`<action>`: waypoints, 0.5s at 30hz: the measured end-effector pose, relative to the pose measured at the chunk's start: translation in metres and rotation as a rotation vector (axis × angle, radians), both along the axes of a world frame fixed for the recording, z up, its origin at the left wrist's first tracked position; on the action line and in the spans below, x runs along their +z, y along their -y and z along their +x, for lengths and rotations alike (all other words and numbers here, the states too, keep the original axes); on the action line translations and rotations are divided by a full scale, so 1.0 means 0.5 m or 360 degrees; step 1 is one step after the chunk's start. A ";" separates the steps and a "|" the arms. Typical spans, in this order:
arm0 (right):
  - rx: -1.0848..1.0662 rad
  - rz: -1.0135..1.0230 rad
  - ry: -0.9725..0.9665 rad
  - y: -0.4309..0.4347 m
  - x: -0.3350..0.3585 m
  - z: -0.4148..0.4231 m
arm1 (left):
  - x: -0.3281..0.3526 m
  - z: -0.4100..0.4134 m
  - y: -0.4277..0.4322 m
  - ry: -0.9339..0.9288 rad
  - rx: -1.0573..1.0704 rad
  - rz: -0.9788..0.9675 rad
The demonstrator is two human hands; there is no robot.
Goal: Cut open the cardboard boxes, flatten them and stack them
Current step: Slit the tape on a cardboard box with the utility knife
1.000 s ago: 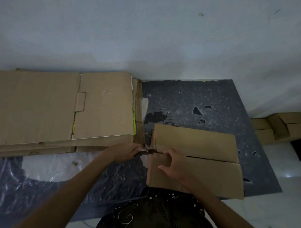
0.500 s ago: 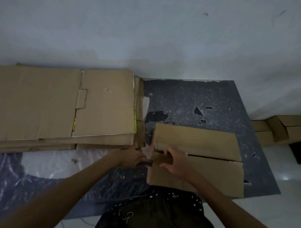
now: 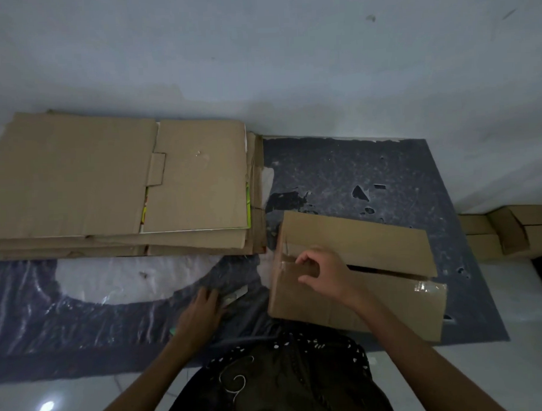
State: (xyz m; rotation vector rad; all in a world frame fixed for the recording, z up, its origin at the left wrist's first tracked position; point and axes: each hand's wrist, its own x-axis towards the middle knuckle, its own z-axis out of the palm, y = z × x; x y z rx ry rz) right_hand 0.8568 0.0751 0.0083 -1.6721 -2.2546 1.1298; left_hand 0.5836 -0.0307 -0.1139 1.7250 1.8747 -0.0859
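Down on the floor, the cardboard box (image 3: 366,242) lay on a dark mat (image 3: 339,175), just right of a stack of flattened cardboard (image 3: 78,181). The right hand (image 3: 326,277) had its fingers (image 3: 302,260) curled onto the near flap at the box's left end, beside the open seam. The left hand (image 3: 201,312) rested over a cutter (image 3: 236,297) on the mat, blade poking out; whether it gripped the tool I cannot tell.
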 end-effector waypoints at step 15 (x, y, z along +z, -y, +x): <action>-0.0280 -0.0351 0.0124 0.103 0.132 0.203 | 0.282 0.273 -0.270 0.1279 0.1041 -0.0597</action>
